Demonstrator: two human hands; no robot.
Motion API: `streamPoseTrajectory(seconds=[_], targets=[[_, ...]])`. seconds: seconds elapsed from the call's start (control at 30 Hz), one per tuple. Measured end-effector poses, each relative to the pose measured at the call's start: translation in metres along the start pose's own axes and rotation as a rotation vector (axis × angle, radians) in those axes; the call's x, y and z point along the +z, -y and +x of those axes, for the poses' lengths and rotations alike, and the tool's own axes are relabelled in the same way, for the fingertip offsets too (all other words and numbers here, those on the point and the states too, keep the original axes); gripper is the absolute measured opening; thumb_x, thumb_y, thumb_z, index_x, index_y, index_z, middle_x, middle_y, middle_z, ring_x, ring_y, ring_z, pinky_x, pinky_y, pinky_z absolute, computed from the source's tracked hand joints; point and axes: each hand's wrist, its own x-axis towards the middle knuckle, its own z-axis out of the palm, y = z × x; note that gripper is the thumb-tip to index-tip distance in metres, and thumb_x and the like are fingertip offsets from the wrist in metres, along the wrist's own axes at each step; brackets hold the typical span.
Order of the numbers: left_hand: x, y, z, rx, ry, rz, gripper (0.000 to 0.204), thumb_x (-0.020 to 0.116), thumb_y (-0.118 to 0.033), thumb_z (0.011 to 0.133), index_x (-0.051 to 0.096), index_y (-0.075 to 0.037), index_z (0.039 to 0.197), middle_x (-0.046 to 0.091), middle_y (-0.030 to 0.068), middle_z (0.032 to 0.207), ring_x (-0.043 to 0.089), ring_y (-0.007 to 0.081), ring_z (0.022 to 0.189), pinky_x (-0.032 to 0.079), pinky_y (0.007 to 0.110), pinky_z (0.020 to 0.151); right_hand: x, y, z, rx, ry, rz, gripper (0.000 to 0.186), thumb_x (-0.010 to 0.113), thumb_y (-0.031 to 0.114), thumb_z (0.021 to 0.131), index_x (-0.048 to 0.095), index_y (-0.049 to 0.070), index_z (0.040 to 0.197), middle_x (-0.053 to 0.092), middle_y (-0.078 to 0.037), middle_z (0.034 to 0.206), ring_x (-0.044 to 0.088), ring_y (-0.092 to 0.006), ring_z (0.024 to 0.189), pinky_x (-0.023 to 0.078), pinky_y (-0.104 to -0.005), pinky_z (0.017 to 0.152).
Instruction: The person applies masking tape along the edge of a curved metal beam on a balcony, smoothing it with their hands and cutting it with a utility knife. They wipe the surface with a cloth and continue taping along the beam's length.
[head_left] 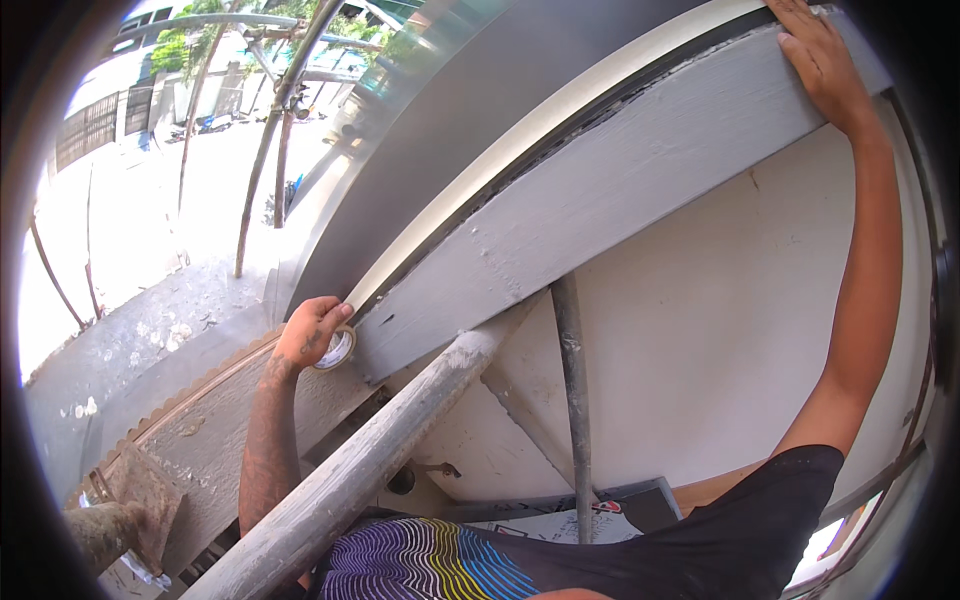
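Observation:
My left hand [311,331], closed, grips a roll of masking tape [339,348] at the lower end of a long grey-painted beam [600,190]. A pale strip [560,105], seemingly tape, stretches from beside that hand up along the dark gap by the beam's upper edge. At the upper right my right hand [822,62] lies with its fingers extended over the beam's upper edge, near the strip's far end. Its fingertips are partly cut off by the top of the picture. Beyond the strip stands a smooth dark grey panel [430,150].
A thick paint-spattered pole [380,450] crosses diagonally in front of me, with a thinner upright pole [573,400] beside it. A rough ledge [215,430] runs at the lower left near a rusty bracket [140,505]. Scaffold poles [270,140] rise outside, above a bright yard.

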Motion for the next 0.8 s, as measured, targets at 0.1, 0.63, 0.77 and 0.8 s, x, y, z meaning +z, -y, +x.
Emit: streamPoseTrajectory(seconds=[0.1, 0.63, 0.77, 0.8], targets=[[0.007, -0.006, -0.003, 0.022, -0.009, 0.058, 0.044, 0.065, -0.037, 0.111, 0.069, 0.005, 0.095, 0.057, 0.0110, 0.071, 0.057, 0.0214, 0.072, 0.048, 0.043, 0.073, 0.020, -0.008, -0.010, -0.005, -0.099, -0.097, 0.069, 0.040, 0.010, 0.100, 0.040, -0.001, 0.169, 0.035, -0.016, 0.179, 0.025, -0.0296, 0.169, 0.010, -0.0476, 0.141], [-0.022, -0.021, -0.025, 0.032, -0.052, 0.149, 0.040, 0.065, -0.034, 0.106, 0.070, 0.004, 0.096, 0.067, 0.0291, 0.089, 0.068, 0.0461, 0.088, 0.051, 0.052, 0.082, 0.055, -0.052, 0.003, -0.095, -0.268, -0.166, 0.074, 0.043, 0.021, 0.097, 0.044, 0.016, 0.171, 0.039, -0.002, 0.179, 0.027, -0.0222, 0.168, 0.012, -0.0508, 0.140], [-0.018, -0.006, -0.020, 0.057, -0.072, 0.173, 0.040, 0.066, -0.035, 0.106, 0.071, 0.003, 0.096, 0.068, 0.0283, 0.089, 0.068, 0.0474, 0.089, 0.052, 0.052, 0.082, 0.055, -0.051, 0.003, -0.098, -0.283, -0.148, 0.074, 0.043, 0.021, 0.097, 0.044, 0.016, 0.171, 0.040, -0.002, 0.178, 0.027, -0.0230, 0.168, 0.012, -0.0503, 0.141], [-0.016, -0.005, -0.018, 0.046, -0.072, 0.180, 0.040, 0.065, -0.035, 0.106, 0.071, 0.003, 0.095, 0.068, 0.0282, 0.089, 0.068, 0.0479, 0.090, 0.052, 0.053, 0.083, 0.056, -0.050, 0.003, -0.105, -0.284, -0.141, 0.074, 0.043, 0.021, 0.097, 0.044, 0.017, 0.171, 0.040, -0.002, 0.178, 0.027, -0.0231, 0.168, 0.012, -0.0503, 0.141]])
